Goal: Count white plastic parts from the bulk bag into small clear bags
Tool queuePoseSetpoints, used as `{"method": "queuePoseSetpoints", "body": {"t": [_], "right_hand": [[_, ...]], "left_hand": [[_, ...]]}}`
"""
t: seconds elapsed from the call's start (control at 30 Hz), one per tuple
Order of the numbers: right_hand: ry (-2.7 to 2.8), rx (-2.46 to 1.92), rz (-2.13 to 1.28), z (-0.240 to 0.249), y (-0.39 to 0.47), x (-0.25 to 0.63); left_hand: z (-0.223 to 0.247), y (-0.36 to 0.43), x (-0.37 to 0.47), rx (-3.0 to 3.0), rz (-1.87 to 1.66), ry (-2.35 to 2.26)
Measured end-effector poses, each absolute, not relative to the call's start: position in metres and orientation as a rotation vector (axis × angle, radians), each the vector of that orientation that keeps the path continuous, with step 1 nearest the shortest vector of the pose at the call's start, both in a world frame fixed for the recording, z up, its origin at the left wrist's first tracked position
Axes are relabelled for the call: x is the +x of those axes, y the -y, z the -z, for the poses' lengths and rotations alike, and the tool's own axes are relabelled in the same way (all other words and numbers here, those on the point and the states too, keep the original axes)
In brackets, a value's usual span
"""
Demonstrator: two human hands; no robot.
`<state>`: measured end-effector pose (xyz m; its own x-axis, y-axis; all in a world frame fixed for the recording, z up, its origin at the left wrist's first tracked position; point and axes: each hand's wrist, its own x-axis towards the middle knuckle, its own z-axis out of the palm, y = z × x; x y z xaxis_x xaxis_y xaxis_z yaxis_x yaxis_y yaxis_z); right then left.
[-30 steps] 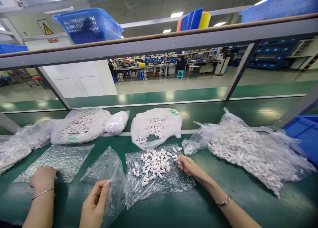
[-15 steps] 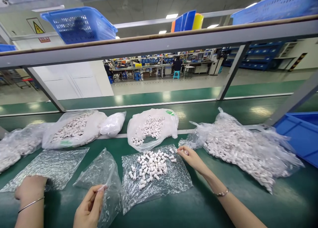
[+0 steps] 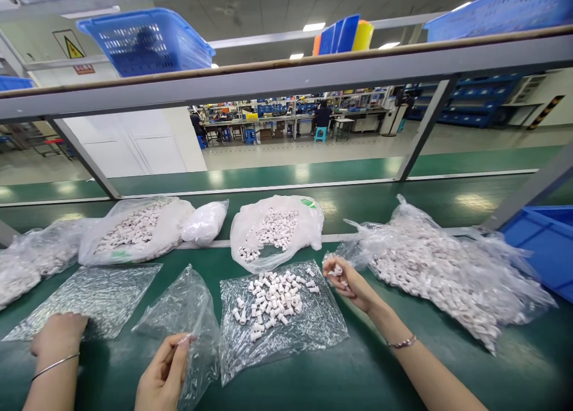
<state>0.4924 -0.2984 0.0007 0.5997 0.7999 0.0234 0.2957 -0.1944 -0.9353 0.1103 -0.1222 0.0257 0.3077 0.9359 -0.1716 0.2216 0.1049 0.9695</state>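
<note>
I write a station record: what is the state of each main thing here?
Thin clear plastic bag: limp, pinched
Left grip: closed on that bag
Crinkled clear plastic sheet: spread out
Small white tubular plastic pieces: loose, heaped on sheet
Right grip: curled around some pieces
Round milky-white plastic bag, centre: open, holding pieces
Large clear plastic bag, right: bulging, opening unclear

White on the small tubular parts (image 3: 278,294), colourless with whitish creases on the crumpled plastic bag (image 3: 200,308). Milky with one green mark (image 3: 308,203) on the rounded sack (image 3: 244,223), dark green on the tabletop (image 3: 353,372), and strong blue on the perforated basket (image 3: 179,46).
</note>
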Motion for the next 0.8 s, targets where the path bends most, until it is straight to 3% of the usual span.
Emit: {"method": "queuePoseSetpoints", "body": {"t": [0.23,0.33,0.53,0.63,0.8], "right_hand": [[1.427,-2.224,-0.176,0.027,0.301,0.466],[1.505,-2.292,-0.148,0.033,0.303,0.464],[0.905,-1.618,-0.742,0.009,0.312,0.472],[0.722,-1.404,-0.838,0.0,0.31,0.479],[1.207,-1.962,-0.383,0.012,0.293,0.478]], "left_hand": [[-0.021,0.123,0.111,1.368,-0.715,-1.178],[-0.022,0.124,0.11,1.347,-0.733,-1.168],[-0.025,0.124,0.11,1.322,-0.751,-1.154],[-0.026,0.124,0.112,1.337,-0.751,-1.14],[-0.027,0.125,0.114,1.372,-0.777,-1.113]]}}
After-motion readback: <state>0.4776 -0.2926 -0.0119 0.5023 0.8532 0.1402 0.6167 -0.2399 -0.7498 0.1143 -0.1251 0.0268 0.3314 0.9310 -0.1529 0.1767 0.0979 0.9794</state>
